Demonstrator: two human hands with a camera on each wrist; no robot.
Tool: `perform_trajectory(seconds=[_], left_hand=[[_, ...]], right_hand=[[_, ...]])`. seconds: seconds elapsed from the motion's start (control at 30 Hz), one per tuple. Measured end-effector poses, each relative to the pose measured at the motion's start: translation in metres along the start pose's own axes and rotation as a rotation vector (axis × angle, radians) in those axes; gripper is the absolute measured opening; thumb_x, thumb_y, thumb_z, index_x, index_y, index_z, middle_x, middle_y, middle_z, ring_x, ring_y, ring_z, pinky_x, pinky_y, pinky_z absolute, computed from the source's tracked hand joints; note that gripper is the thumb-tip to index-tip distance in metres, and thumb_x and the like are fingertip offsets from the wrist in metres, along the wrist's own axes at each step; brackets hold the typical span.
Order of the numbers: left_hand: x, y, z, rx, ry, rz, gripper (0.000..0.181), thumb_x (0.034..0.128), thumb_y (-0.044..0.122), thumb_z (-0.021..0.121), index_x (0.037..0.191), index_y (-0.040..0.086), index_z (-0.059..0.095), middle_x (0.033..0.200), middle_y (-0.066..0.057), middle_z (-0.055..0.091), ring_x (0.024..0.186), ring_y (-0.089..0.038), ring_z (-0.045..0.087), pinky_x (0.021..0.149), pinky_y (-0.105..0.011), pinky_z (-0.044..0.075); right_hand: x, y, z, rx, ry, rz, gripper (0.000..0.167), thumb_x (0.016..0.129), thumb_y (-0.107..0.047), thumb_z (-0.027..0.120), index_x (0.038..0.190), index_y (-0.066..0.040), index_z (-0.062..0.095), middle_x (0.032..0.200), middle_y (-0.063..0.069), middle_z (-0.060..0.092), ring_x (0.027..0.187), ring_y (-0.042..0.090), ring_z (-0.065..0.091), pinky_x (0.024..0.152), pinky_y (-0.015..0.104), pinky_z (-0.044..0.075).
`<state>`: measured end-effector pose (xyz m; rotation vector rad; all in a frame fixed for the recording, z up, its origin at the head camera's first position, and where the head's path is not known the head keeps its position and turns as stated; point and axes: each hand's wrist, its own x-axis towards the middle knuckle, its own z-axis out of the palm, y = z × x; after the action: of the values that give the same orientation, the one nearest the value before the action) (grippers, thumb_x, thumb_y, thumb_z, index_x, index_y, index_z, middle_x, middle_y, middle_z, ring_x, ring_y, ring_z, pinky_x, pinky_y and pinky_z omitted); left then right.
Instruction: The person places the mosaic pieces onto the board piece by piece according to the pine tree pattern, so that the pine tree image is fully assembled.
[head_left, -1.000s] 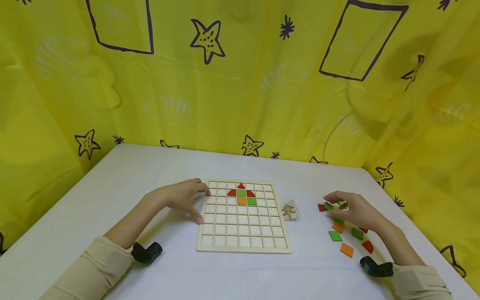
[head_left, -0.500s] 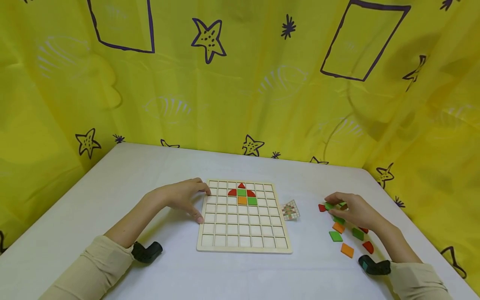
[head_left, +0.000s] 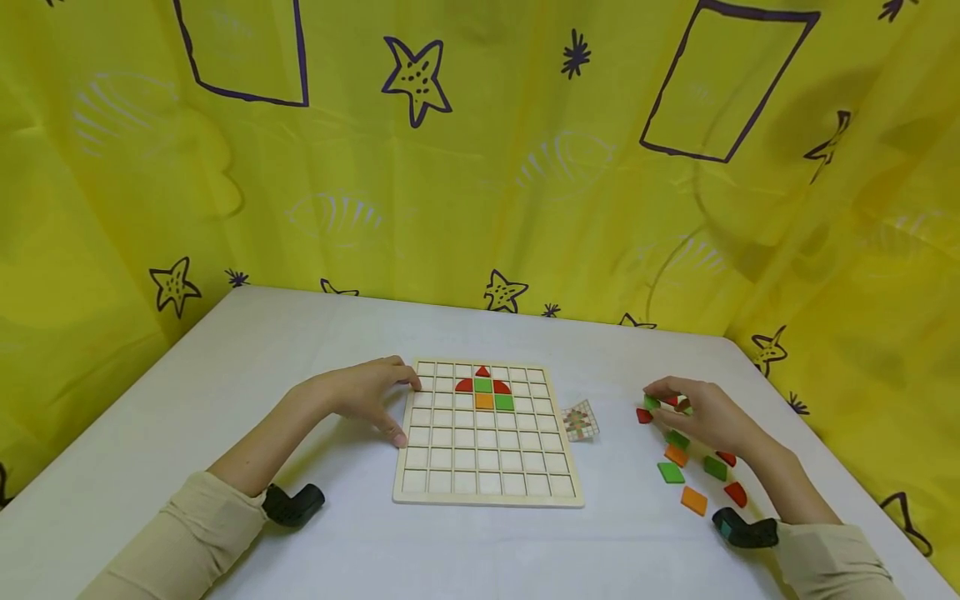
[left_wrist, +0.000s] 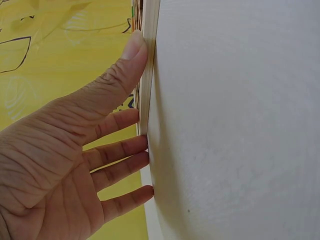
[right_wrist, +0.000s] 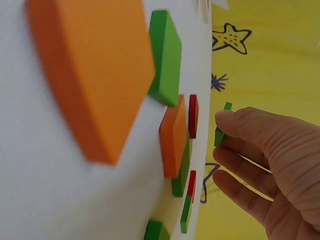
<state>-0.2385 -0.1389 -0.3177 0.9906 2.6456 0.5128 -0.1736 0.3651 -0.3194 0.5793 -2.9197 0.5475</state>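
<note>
Half a second ago the green tile [right_wrist: 219, 137] sat lower among the loose pieces; now the person's right grip [head_left: 701, 408] has drawn it slightly up and toward the far left of the pile. A red tile [head_left: 672, 401], covered by the hand then, now peeps out beneath the fingers. The left grip [head_left: 356, 392] and the grid board [head_left: 487, 503] lie as they did.

The right grip pinches the green tile between thumb and finger, apart from the desk [head_left: 337, 542], at the far left end of the pile. The left grip is relaxed, fingers spread, with thumb and fingertips against the board's left edge.

Seen from the right wrist, the tile is nearly edge-on, its long visible side running close to upright in that view and leaning a little. On the board, a red triangle [head_left: 482, 372] points its tip at the far edge. The board looks about square, so no long axis stands out.

The thumb covers part of the tile, and its outline is hard to tell. The nearest orange tile [right_wrist: 95, 75] is blurred and cut off by the right wrist view's top. The print on the small card [head_left: 579, 420], just beside the board's right edge, is too small to read.
</note>
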Motion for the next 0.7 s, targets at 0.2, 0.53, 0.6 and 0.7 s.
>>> perform_trajectory(seconds=[0.2, 0.53, 0.6, 0.7], left_hand=[[-0.001, 0.001, 0.0, -0.001, 0.002, 0.006, 0.076, 0.0715, 0.042, 0.094, 0.131, 0.009, 0.061, 0.136, -0.01, 0.054, 0.131, -0.03, 0.051, 0.113, -0.05, 0.04], [0.0, 0.0, 0.0, -0.002, -0.006, 0.002, 0.076, 0.0715, 0.043, 0.093, 0.132, 0.01, 0.06, 0.138, -0.012, 0.053, 0.132, -0.031, 0.05, 0.113, -0.051, 0.04], [0.0, -0.001, 0.0, -0.001, -0.008, 0.001, 0.077, 0.0715, 0.043, 0.093, 0.132, 0.01, 0.06, 0.138, -0.012, 0.053, 0.132, -0.032, 0.05, 0.113, -0.051, 0.04], [0.0, -0.001, 0.0, -0.002, -0.009, -0.001, 0.077, 0.0713, 0.043, 0.093, 0.132, 0.01, 0.06, 0.138, -0.011, 0.053, 0.132, -0.031, 0.05, 0.113, -0.051, 0.04]], right_hand=[[0.004, -0.013, -0.002, 0.016, 0.004, -0.026, 0.03, 0.092, -0.007, 0.076, 0.121, -0.003, 0.069, 0.114, 0.007, 0.073, 0.105, 0.031, 0.067, 0.088, 0.051, 0.057], [0.013, -0.034, -0.002, 0.037, 0.035, -0.105, 0.031, 0.091, -0.002, 0.076, 0.121, -0.002, 0.07, 0.114, 0.008, 0.073, 0.095, 0.023, 0.069, 0.083, 0.042, 0.06], [0.015, -0.039, -0.001, 0.035, 0.041, -0.129, 0.031, 0.09, -0.001, 0.076, 0.12, -0.001, 0.07, 0.114, 0.008, 0.074, 0.093, 0.021, 0.07, 0.083, 0.04, 0.06], [0.019, -0.045, 0.0, 0.032, 0.047, -0.156, 0.031, 0.089, 0.0, 0.076, 0.12, -0.001, 0.07, 0.114, 0.007, 0.074, 0.095, 0.023, 0.069, 0.082, 0.037, 0.059]])
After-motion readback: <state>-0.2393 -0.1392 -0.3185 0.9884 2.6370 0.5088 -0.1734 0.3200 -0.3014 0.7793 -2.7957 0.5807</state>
